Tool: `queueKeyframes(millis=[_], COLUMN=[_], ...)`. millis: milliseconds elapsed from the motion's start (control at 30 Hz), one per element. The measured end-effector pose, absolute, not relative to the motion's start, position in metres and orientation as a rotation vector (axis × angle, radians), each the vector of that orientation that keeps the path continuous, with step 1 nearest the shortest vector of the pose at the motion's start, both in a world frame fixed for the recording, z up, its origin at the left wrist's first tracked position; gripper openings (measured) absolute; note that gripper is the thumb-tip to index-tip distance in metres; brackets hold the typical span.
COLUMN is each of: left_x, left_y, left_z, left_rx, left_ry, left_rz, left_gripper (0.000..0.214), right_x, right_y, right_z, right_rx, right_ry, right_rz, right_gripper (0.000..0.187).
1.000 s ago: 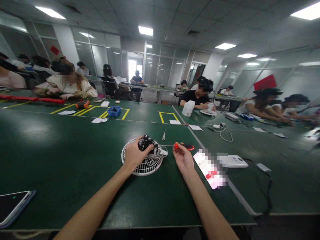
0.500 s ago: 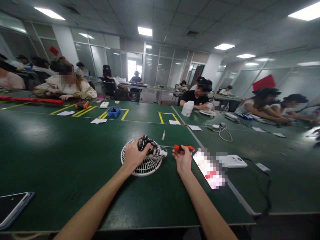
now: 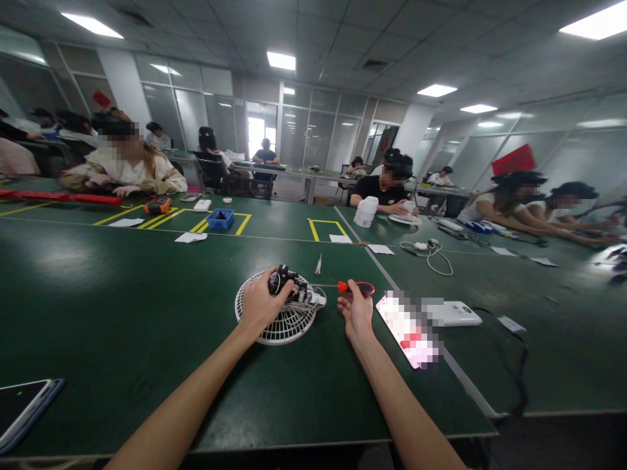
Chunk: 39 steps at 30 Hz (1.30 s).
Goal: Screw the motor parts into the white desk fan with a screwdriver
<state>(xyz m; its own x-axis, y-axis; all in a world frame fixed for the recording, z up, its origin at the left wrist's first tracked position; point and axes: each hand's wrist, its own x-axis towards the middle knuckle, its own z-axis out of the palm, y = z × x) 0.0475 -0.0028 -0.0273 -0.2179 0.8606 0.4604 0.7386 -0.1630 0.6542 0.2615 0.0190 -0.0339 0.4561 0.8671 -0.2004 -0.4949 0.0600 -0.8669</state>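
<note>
My left hand (image 3: 263,301) is closed around a black fan motor (image 3: 281,279), its thumb on the near side. Beneath the motor, a round white fan grille (image 3: 287,329) lies flat on the green table. Thin wires and a white plastic part (image 3: 317,299) sit at the motor's right end. In my right hand (image 3: 356,310) is a screwdriver (image 3: 363,288) with a red and black handle. Its shaft points left, level with the motor's right end; whether the tip touches is too small to tell. Beyond the grille a small white pointed piece (image 3: 319,264) lies on the table.
Right of my right hand lie a lit phone (image 3: 406,331) and a white device (image 3: 460,313) with a black cable. Another phone (image 3: 24,408) is at the left front edge. A blue bin (image 3: 220,219) stands farther back. Co-workers (image 3: 385,186) sit across the table.
The fingers of my right hand have shifted on the screwdriver's handle. My left hand keeps its hold on the motor. The whole view has moved slightly.
</note>
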Motion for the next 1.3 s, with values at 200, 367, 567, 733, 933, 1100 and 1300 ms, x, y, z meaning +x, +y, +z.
queueKeyframes(millis=[200, 367, 567, 733, 933, 1100, 1300], left_x=[0.0473, 0.0470, 0.0462, 0.0470, 0.0478, 0.0479, 0.0475], left_y=[-0.0029, -0.0029, -0.0014, -0.0018, -0.0034, -0.0038, -0.0034], left_z=[-0.0272, -0.0274, -0.0290, -0.0283, -0.0259, -0.0251, -0.0253], left_rx=[1.862, 1.866, 1.863, 1.864, 1.851, 1.861, 1.867], left_ry=[1.920, 1.915, 1.913, 1.901, 1.914, 1.909, 1.901], left_rz=[1.325, 1.322, 1.326, 1.343, 1.324, 1.319, 1.330], left_gripper=[0.054, 0.057, 0.057, 0.054, 0.056, 0.056, 0.057], right_x=[0.2621, 0.2632, 0.2652, 0.2650, 0.2627, 0.2617, 0.2605], right_y=[0.0191, 0.0179, 0.0190, 0.0200, 0.0213, 0.0211, 0.0196], right_z=[-0.0349, -0.0350, -0.0349, -0.0356, -0.0408, -0.0422, -0.0412], right_rx=[-1.068, -1.068, -1.052, -1.055, -1.070, -1.069, -1.058], right_ry=[-0.432, -0.457, -0.438, -0.432, -0.460, -0.479, -0.477], right_rz=[1.103, 1.093, 1.082, 1.078, 1.063, 1.066, 1.061], right_gripper=[0.042, 0.044, 0.045, 0.048, 0.052, 0.053, 0.053])
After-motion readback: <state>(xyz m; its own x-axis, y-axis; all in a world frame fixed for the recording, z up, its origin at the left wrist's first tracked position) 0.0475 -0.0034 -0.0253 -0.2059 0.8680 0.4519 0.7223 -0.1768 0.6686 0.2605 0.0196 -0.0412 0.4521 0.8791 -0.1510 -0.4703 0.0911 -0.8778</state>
